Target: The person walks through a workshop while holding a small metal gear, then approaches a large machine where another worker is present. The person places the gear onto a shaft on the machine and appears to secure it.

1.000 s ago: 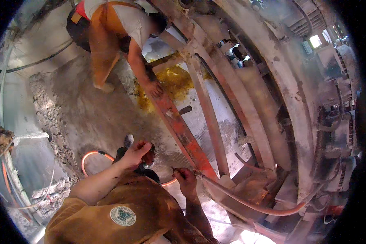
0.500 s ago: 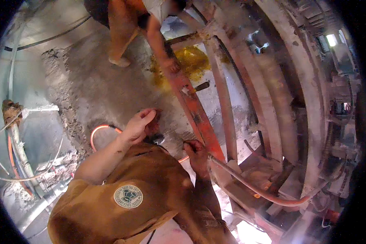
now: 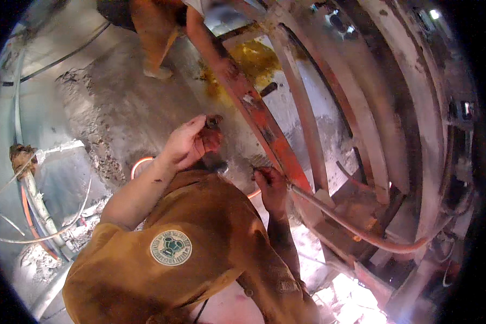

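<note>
The person's right hand (image 3: 271, 184) is just beside the near end of the long, red-painted metal beam (image 3: 281, 148), fingers curled in; from here I can't tell whether it grips anything. Left of that beam and apart from it, the left hand (image 3: 189, 143) is half closed, thumb toward bent fingers, a small dark lump (image 3: 214, 120) at the tips, too blurred to say if it's pinched. Farther along, a short, dark, rod-like piece (image 3: 269, 89) shows by the beam's right edge; beyond, a co-worker's bare hand (image 3: 228, 67) rests on the beam.
</note>
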The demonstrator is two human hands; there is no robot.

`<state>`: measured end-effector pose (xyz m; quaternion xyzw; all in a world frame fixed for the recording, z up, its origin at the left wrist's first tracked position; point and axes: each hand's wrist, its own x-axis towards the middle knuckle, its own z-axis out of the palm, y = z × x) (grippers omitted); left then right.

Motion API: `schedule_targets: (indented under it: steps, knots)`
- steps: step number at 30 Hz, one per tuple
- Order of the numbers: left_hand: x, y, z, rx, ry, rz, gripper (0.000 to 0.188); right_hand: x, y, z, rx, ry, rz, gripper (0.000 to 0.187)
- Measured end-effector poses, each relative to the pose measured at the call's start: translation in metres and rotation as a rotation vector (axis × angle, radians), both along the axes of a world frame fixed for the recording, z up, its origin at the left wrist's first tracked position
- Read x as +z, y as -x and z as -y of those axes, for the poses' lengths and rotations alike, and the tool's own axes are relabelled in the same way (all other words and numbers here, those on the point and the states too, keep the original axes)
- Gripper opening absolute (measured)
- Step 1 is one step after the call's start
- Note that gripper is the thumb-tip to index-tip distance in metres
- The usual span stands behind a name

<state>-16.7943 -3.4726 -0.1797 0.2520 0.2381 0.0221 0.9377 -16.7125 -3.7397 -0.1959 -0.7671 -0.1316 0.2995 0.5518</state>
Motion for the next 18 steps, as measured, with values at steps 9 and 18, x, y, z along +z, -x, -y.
schedule_targets:
  steps: [9, 18]
  knots:
    - [0.005, -0.009, 0.008, -0.134, 0.001, 0.030, 0.040, 0.008, -0.003, -0.006, 0.048, -0.057, 0.062, 0.018]
    - [0.022, 0.003, -0.006, -0.108, -0.120, -0.023, 0.037, 0.055, -0.027, -0.060, 0.237, -0.097, 0.124, 0.020]
